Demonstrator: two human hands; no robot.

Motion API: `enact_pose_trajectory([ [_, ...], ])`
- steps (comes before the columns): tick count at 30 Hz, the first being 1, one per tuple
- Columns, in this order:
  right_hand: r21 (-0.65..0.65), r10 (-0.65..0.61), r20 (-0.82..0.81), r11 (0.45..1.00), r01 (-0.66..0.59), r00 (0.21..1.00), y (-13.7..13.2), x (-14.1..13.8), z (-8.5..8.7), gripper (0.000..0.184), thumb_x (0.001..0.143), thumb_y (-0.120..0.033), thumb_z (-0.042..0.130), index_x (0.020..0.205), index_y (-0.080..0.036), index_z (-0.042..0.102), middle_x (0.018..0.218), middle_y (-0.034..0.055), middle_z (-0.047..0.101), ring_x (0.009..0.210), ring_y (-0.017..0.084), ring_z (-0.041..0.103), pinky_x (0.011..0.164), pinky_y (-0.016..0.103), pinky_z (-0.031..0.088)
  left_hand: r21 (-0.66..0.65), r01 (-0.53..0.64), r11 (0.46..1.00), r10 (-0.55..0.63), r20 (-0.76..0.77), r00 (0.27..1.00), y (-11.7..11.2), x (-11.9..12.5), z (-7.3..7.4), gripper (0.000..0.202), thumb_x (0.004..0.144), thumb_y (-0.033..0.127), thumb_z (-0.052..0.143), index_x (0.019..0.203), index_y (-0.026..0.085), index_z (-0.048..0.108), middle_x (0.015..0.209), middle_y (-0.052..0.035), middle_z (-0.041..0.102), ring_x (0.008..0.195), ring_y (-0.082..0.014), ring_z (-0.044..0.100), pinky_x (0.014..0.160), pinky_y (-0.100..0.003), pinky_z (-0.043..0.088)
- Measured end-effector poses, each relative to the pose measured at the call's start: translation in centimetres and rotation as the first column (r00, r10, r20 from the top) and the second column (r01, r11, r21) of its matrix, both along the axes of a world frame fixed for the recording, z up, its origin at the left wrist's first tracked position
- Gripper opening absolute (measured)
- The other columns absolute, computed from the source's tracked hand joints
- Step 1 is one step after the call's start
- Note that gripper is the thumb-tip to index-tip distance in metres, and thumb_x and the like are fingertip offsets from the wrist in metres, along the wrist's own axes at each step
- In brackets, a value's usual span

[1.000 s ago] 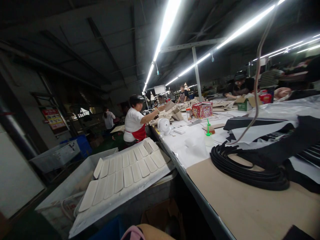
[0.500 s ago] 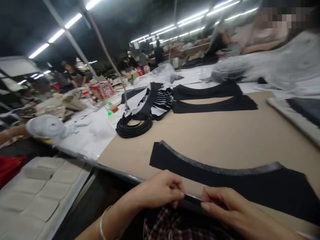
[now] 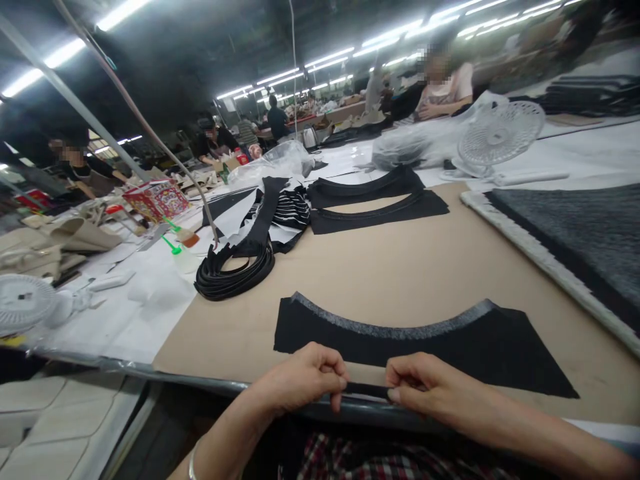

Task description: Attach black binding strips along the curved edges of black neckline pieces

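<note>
Between my two hands a narrow black strip [image 3: 367, 391] is stretched level, just over the table's near edge. My left hand [image 3: 310, 377] pinches one end, fingers curled; my right hand [image 3: 425, 383] pinches the other. Most of the strip beyond the fingers is hidden. Right behind my hands a black curved fabric piece [image 3: 425, 347] lies flat, a grey fuzzy band along its concave upper edge. Farther back on the left is a looped bundle of black strips [image 3: 235, 273].
Two more curved black pieces [image 3: 380, 213] lie at the back of the brown board [image 3: 350, 273]. Dark panels [image 3: 575, 227] are stacked at right. White fans [image 3: 500, 137], green-tipped bottles [image 3: 183, 257] and a red patterned box [image 3: 156, 199] stand around. Other people work farther off.
The view has swung to the right and steadied, so the table contents appear farther left. My hands hold the strip a bit farther apart, and more of it shows between them.
</note>
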State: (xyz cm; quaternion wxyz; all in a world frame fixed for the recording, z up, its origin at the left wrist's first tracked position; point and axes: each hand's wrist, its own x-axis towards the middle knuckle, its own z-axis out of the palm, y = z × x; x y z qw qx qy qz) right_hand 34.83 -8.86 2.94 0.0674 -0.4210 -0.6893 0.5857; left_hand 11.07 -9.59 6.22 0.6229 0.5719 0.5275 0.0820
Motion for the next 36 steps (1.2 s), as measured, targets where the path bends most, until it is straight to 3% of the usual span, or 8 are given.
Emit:
enact_pose_trajectory([
  [9, 0.034, -0.031, 0.1, 0.999, 0.027, 0.995, -0.2, 0.0, 2.1, 0.01, 0.079, -0.023, 0.051, 0.071, -0.017, 0.052, 0.058, -0.006, 0.039, 0.056, 0.01, 0.031, 0.05, 0.025, 0.021, -0.001, 0.001, 1.0, -0.001, 0.008, 1.0, 0.3, 0.7, 0.5, 0.012, 0.069, 0.026, 0.058, 0.073, 0.015, 0.06, 0.054, 0.0041, 0.059, 0.045, -0.0061, 0.033, 0.048, -0.022, 0.022],
  [13, 0.155, -0.11, 0.217, 0.985, 0.077, 0.97, -0.5, 0.5, 3.4, 0.021, 0.084, -0.031, 0.051, 0.068, -0.018, 0.053, 0.059, -0.0042, 0.044, 0.056, 0.011, 0.034, 0.049, 0.025, 0.02, 0.041, 0.012, 0.999, -0.011, -0.012, 1.0, 0.7, 1.8, 0.8, 0.011, 0.07, 0.025, 0.055, 0.074, 0.016, 0.059, 0.054, 0.004, 0.059, 0.047, -0.0072, 0.04, 0.05, -0.021, 0.026],
  [16, 0.273, -0.177, 0.3, 0.957, 0.093, 0.937, -0.5, 0.9, 3.4, 0.025, 0.086, -0.035, 0.052, 0.067, -0.019, 0.054, 0.061, -0.0021, 0.049, 0.059, 0.012, 0.04, 0.051, 0.025, 0.022, 0.103, 0.028, 0.994, -0.018, -0.095, 0.995, 1.3, 2.6, 0.6, 0.01, 0.069, 0.025, 0.054, 0.073, 0.017, 0.059, 0.056, 0.0029, 0.06, 0.05, -0.0091, 0.044, 0.051, -0.022, 0.03],
  [21, 0.357, -0.248, 0.411, 0.929, 0.095, 0.877, 0.5, 1.3, 3.2, 0.022, 0.086, -0.032, 0.052, 0.069, -0.02, 0.057, 0.065, 0.0003, 0.054, 0.061, 0.014, 0.044, 0.053, 0.026, 0.024, 0.218, 0.077, 0.973, -0.026, -0.228, 0.973, 3.2, 3.2, 0.3, 0.011, 0.068, 0.026, 0.056, 0.071, 0.017, 0.062, 0.06, 0.0026, 0.059, 0.059, -0.0111, 0.05, 0.054, -0.021, 0.033],
  [26, 0.365, -0.278, 0.42, 0.923, 0.119, 0.864, 2.2, 1.7, 3.4, 0.025, 0.087, -0.038, 0.052, 0.07, -0.02, 0.06, 0.065, 0.0011, 0.058, 0.059, 0.015, 0.047, 0.053, 0.026, 0.025, 0.269, 0.095, 0.958, -0.014, -0.288, 0.957, 5.1, 3.8, 0.6, 0.01, 0.069, 0.026, 0.055, 0.069, 0.018, 0.062, 0.056, 0.0039, 0.052, 0.055, -0.0105, 0.044, 0.051, -0.022, 0.027],
  [36, 0.383, -0.308, 0.498, 0.917, 0.113, 0.811, 3.2, 1.9, 3.3, 0.022, 0.087, -0.033, 0.053, 0.071, -0.02, 0.063, 0.064, 0.0018, 0.06, 0.06, 0.015, 0.052, 0.055, 0.026, 0.025, 0.303, 0.121, 0.945, 0.024, -0.434, 0.901, 6.2, 6.1, -0.6, 0.004, 0.069, 0.023, 0.058, 0.067, 0.02, 0.06, 0.059, 0.0013, 0.058, 0.057, -0.0132, 0.05, 0.054, -0.024, 0.025],
])
